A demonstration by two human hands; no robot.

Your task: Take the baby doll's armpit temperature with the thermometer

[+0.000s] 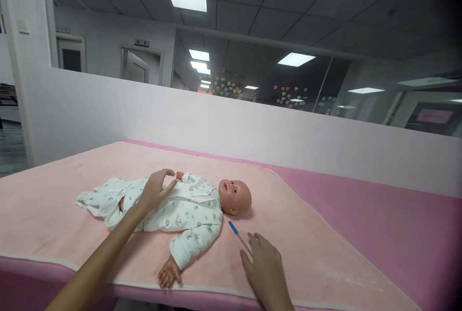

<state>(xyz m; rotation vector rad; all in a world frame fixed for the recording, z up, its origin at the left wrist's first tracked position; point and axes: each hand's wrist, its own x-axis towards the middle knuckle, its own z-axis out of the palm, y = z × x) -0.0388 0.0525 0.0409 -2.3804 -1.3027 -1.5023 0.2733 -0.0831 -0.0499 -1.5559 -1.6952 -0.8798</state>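
Note:
A baby doll (187, 205) in white printed clothes lies on its back on a pale pink mat (310, 253), its head towards the right. Over the doll's belly is my left hand (156, 189), fingers apart with nothing between them; whether it touches the clothes I cannot tell. My right hand (264, 264) is low at the mat, right of the doll's near arm, with its fingers spread. Just beyond those fingers a thin stick with a blue end (234, 227) lies near the doll's head. Part of the stick is hidden by my right hand.
The mat lies over a darker pink surface (364, 210) that shows at the right and along the front edge. A low white wall (216, 123) rises behind it, with glass panels above. At the far left, a dark shelf stands beyond a white pillar (32, 84).

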